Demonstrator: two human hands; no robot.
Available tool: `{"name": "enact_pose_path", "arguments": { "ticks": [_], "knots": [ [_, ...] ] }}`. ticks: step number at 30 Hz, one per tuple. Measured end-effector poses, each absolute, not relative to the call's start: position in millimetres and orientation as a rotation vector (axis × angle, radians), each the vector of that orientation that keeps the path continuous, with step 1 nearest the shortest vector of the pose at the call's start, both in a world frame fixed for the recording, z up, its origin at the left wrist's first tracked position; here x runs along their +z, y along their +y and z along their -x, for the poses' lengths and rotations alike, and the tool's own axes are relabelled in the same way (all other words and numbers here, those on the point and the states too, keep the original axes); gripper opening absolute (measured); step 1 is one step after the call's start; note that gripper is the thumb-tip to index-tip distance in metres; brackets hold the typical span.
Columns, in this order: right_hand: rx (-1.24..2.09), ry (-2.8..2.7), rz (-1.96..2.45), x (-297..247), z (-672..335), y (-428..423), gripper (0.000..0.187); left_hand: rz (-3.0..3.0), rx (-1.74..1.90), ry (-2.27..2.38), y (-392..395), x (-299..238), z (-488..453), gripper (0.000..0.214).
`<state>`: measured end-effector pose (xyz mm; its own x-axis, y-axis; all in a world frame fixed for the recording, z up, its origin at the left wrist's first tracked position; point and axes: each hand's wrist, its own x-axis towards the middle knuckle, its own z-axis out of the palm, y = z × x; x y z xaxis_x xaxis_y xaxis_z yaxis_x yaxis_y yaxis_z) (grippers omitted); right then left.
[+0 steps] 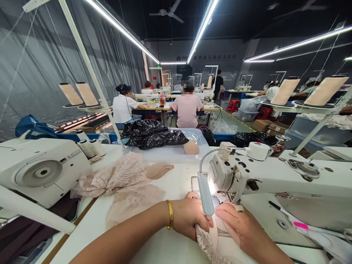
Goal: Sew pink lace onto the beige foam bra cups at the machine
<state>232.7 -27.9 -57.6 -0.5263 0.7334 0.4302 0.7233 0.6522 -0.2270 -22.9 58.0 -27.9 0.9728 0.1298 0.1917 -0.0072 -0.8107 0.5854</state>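
Note:
Beige lace fabric [206, 240] with a smooth strip along it lies under the head of a white sewing machine [221, 172]. My left hand [189, 216], wearing a gold bangle [169, 214], is closed on the left side of this fabric. On its right side my right hand [238, 223] holds the cloth against the bed, thumb and fingers close together. A grey lamp [205, 194] on a flexible neck lights the spot and covers part of the fabric between my hands. The needle itself cannot be made out.
Left on the table are more beige lace [123, 174] and stacked beige cups [158, 170]. A second machine [41, 172] stands far left. Behind sits a plastic bin [202, 137] with black bags [154, 134]. A pen [275, 205] lies right; people sew ahead.

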Motion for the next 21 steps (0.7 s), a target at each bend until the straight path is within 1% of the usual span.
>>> {"name": "enact_pose_path", "arguments": {
  "ticks": [10,21],
  "knots": [
    [-0.05,-2.392,1.148,-61.6,-235.8,-29.7,0.032,-2.555,0.149,0.108,62.3,-23.9,26.3,0.013],
    [-0.112,-2.453,1.16,-73.7,-242.7,-27.4,0.031,-2.635,0.149,0.168,64.7,-24.2,27.5,0.009]
  ]
}}
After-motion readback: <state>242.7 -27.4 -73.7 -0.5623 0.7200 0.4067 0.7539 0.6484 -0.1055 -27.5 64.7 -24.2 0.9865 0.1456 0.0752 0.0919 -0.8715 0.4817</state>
